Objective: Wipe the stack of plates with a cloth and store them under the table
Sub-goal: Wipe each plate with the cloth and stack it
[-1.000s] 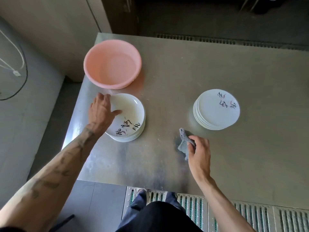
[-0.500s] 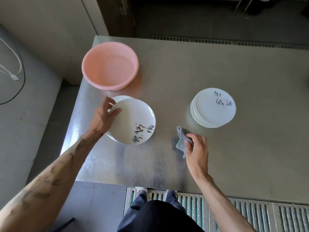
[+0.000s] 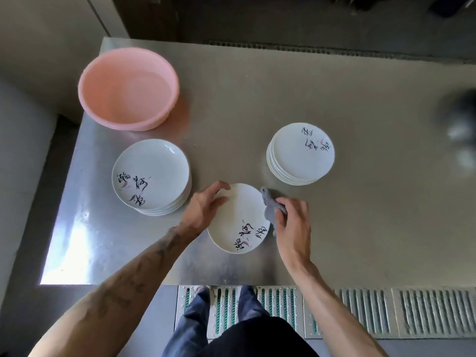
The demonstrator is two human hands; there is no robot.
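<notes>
Single plate point(image 3: 239, 222) lies between the person's two hands, near the front edge of the steel table point(image 3: 360, 215). Whether it rests on the steel or is held just off it cannot be told. Left hand point(image 3: 203, 207) grips the far-left rim, thumb laid on the upper face, other fingers curled over the edge. Right hand point(image 3: 293, 222) holds the grey cloth point(image 3: 269, 211) bunched in curled fingers, the wad touching the plate's right rim. Left stack point(image 3: 152, 176) stands just beside the left hand, right stack point(image 3: 300, 153) beyond the cloth, pink basin point(image 3: 128, 88) toward the far left corner. Step in hand, by judgement: wiping this one plate. To do it well, the left grip belongs at the rim so the face is free. The cloth should open flatter under the fingers, since a tight wad covers little. Sweep round the well, then the rim, then turn the plate for the underside. Glazed ware is likely slick if wet, so a firm rim grip, low over the steel, guards against a chip. Which stack takes wiped plates cannot be read.
</notes>
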